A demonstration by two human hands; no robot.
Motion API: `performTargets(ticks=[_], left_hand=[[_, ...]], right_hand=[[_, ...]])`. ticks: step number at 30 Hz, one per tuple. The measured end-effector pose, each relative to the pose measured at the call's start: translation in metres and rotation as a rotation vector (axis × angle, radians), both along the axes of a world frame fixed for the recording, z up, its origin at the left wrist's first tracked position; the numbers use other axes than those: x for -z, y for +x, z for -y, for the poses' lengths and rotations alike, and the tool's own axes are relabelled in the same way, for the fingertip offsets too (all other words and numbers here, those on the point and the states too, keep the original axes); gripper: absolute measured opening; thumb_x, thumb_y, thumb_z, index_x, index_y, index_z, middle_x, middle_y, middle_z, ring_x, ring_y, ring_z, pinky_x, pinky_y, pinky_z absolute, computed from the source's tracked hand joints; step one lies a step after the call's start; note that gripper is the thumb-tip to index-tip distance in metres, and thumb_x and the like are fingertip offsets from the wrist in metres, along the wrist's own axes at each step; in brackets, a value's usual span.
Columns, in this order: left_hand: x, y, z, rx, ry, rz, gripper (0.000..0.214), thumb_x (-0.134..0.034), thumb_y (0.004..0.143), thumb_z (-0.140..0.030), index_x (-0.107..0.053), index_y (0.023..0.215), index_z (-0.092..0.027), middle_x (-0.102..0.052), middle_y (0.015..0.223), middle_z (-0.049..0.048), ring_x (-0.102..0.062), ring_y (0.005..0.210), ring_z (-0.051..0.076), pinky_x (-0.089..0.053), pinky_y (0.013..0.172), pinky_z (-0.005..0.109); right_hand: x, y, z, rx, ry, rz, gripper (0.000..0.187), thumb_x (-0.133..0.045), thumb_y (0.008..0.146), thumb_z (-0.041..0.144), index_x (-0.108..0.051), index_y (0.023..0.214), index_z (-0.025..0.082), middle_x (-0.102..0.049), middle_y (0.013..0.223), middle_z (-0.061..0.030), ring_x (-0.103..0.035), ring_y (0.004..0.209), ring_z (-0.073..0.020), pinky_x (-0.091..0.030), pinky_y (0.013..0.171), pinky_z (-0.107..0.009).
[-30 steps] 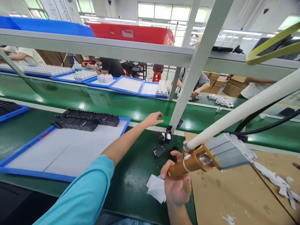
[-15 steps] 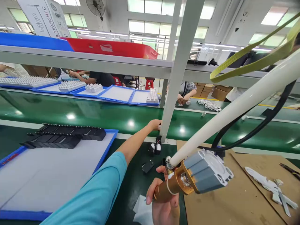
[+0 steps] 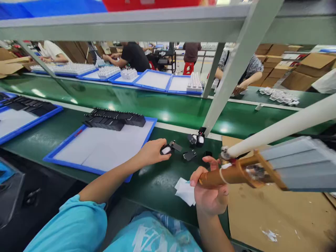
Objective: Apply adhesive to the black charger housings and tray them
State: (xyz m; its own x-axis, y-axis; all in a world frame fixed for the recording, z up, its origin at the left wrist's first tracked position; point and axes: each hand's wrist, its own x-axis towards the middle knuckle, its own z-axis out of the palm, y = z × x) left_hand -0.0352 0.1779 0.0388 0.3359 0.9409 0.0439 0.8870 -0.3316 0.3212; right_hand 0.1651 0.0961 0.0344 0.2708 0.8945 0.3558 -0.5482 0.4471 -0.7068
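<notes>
Left hand [image 3: 153,152] pinches a dark piece [image 3: 166,150] right of the blue-rimmed tray [image 3: 105,150]; right hand [image 3: 210,196] bent round a gold-coloured cylinder [image 3: 215,177]

The left thumb and fingers pinch the dark piece between them; its white inside shows, and a black flap juts out away from the tray. The piece sits just beyond the tray's right rim, apart from it; whether it touches the green bench [image 3: 157,182] cannot be told. The left forearm crosses the tray's near right corner and hides part of the rim.

The right hand is farther right of the tray, its fingers curled round the cylinder's end; how hard they press cannot be told. A white tube [image 3: 283,119] and a grey block [image 3: 301,166] take up the space farther right.

Between the tray's right rim and the edge of a cardboard sheet [image 3: 252,217] runs a strip of bench, the room for both hands. Right of the tray, this strip bears a loose black part [image 3: 189,155], black-and-white pieces [image 3: 196,139] at the foot of a slanted post [image 3: 223,84], and white paper [image 3: 185,191] beside the right hand. Black cases [image 3: 136,120] line the tray's far side; its white liner shows from there to the near rim. Past the far rim lies a green belt [image 3: 131,101].
</notes>
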Motion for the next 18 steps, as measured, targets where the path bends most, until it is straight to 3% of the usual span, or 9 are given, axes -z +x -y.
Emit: performTargets(ticks=[4, 9, 13, 16, 18], left_hand=[[0.025, 0.001, 0.038, -0.04, -0.084, 0.01, 0.023, -0.061, 0.079, -0.042, -0.051, 0.081, -0.022, -0.058, 0.078, -0.0011, -0.057, 0.067, 0.018, -0.034, 0.057, 0.028], [0.041, 0.002, 0.052, -0.112, -0.08, 0.059, 0.024, -0.062, 0.082, -0.044, -0.054, 0.088, -0.022, -0.059, 0.086, 0.0006, -0.06, 0.076, 0.02, -0.04, 0.059, 0.029], [0.047, 0.008, 0.062, -0.116, 0.018, 0.152, 0.028, -0.063, 0.084, -0.036, -0.055, 0.108, -0.023, -0.06, 0.106, 0.0044, -0.058, 0.101, 0.024, -0.047, 0.077, 0.032], [0.053, 0.023, 0.068, -0.084, 0.123, 0.196, 0.05, -0.067, 0.082, -0.031, -0.047, 0.127, -0.022, -0.055, 0.127, 0.0076, -0.05, 0.116, 0.027, -0.044, 0.092, 0.039], [0.056, 0.037, 0.069, -0.077, 0.15, 0.18, 0.058, -0.071, 0.079, -0.037, -0.045, 0.129, -0.022, -0.054, 0.131, 0.0093, -0.049, 0.118, 0.029, -0.041, 0.093, 0.043]], right_hand=[[-0.002, 0.003, -0.003, 0.047, -0.011, 0.022, 0.039, -0.05, 0.082, 0.054, -0.056, 0.114, 0.031, -0.055, 0.11, -0.0017, -0.055, 0.043, -0.0077, -0.039, 0.04, -0.027], [-0.004, 0.004, -0.009, 0.096, 0.024, 0.077, 0.036, -0.049, 0.083, 0.054, -0.057, 0.111, 0.034, -0.056, 0.108, 0.0, -0.054, 0.041, -0.0066, -0.039, 0.036, -0.026], [-0.004, 0.005, -0.011, 0.087, 0.057, 0.087, 0.035, -0.048, 0.085, 0.051, -0.057, 0.113, 0.032, -0.056, 0.109, -0.0006, -0.055, 0.042, -0.0078, -0.04, 0.036, -0.027], [-0.003, 0.006, -0.011, 0.079, 0.07, 0.083, 0.036, -0.047, 0.085, 0.05, -0.057, 0.114, 0.031, -0.056, 0.109, -0.001, -0.055, 0.042, -0.0084, -0.039, 0.036, -0.028], [-0.003, 0.005, -0.01, 0.082, 0.066, 0.086, 0.037, -0.047, 0.085, 0.051, -0.057, 0.115, 0.031, -0.056, 0.109, -0.0014, -0.055, 0.042, -0.0084, -0.039, 0.035, -0.028]])
